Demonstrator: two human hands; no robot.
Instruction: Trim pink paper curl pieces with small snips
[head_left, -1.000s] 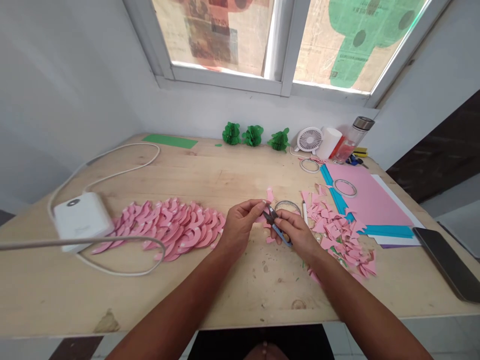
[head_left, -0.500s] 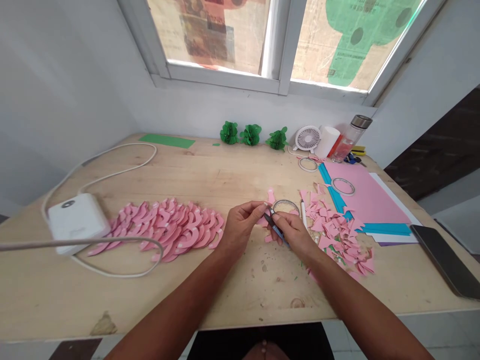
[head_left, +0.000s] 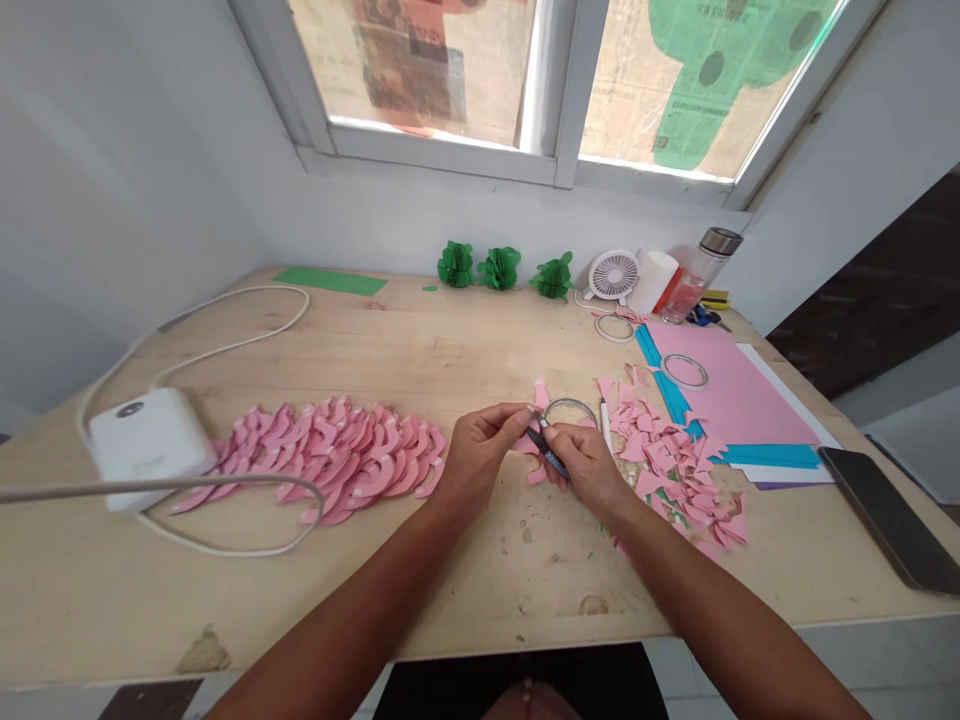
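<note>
In the head view, my left hand (head_left: 486, 440) is closed in a pinch above the table. Something small and whitish shows at its fingertips, too small to name. My right hand (head_left: 587, 460) is wrapped around a slim dark tool with a blue-grey handle (head_left: 553, 455), its kind unclear. The tool's upper end meets my left fingertips. Just behind my right hand lies a roll of tape (head_left: 570, 408), partly hidden. Small pink paper pieces (head_left: 541, 392) lie around and under my hands. To the left, curved pink paper strips (head_left: 360, 455) with white patches are heaped in overlapping rows.
Pink paper scraps (head_left: 667, 460) and a white pen (head_left: 605, 425) lie to the right, before stacked coloured sheets (head_left: 757, 390) and a phone (head_left: 885, 515). Green paper shapes (head_left: 499, 268), a small fan (head_left: 613, 275) and a bottle (head_left: 701, 275) stand behind. A corded white box (head_left: 154, 440) sits left.
The view has shifted very slightly. My hands keep nearly the same pose, with the dark tool still at my left fingertips.
</note>
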